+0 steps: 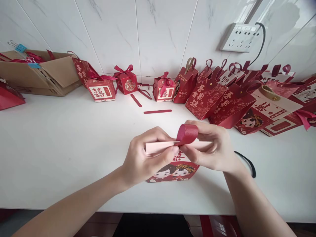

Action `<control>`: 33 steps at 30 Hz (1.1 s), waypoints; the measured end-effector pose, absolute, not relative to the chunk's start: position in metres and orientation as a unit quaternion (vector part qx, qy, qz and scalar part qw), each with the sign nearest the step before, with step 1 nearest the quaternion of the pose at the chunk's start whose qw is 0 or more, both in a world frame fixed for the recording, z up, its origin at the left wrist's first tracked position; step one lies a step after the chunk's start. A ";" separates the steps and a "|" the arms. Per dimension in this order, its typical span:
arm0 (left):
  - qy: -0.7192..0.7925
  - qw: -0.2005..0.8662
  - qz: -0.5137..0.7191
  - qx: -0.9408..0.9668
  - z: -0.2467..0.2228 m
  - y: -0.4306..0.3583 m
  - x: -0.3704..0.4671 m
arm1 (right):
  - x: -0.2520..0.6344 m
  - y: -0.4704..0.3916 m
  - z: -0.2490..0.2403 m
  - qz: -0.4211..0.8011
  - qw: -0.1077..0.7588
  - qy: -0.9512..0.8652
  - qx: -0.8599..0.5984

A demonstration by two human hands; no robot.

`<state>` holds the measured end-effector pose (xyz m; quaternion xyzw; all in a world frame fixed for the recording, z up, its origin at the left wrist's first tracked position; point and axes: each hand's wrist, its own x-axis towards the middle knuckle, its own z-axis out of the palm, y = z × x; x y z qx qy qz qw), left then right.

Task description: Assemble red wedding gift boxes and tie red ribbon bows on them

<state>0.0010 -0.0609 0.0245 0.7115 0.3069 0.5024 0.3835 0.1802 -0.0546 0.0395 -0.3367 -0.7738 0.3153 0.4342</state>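
Observation:
A red and white gift box [170, 170] with two cartoon figures on its front stands before me on the white table. My left hand [150, 151] pinches the box's pale top edge from the left, thumb in front and fingers behind. Looped over the middle of that edge is a dark red strap [189, 134]. My right hand [212, 144] closes on the strap and the top edge from the right, its thumb at the strap's lower end. The fastening point under the thumbs is mostly hidden.
Two loose red straps [158, 112] lie beyond the box. Finished-looking gift boxes [204, 95] crowd the right; small ribboned boxes [101, 90] stand along the wall. A cardboard carton [49, 77] sits far left. A black cord [247, 163] lies right of my hand; a power socket [238, 38] is on the wall.

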 end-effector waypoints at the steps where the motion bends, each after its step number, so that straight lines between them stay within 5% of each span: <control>1: 0.315 0.382 0.501 0.710 0.025 -0.061 0.001 | 0.180 -0.055 0.040 0.315 0.430 -0.774 -0.343; 33: 0.306 0.400 0.495 0.708 0.020 -0.061 0.002 | 0.179 -0.054 0.041 0.320 0.421 -0.768 -0.361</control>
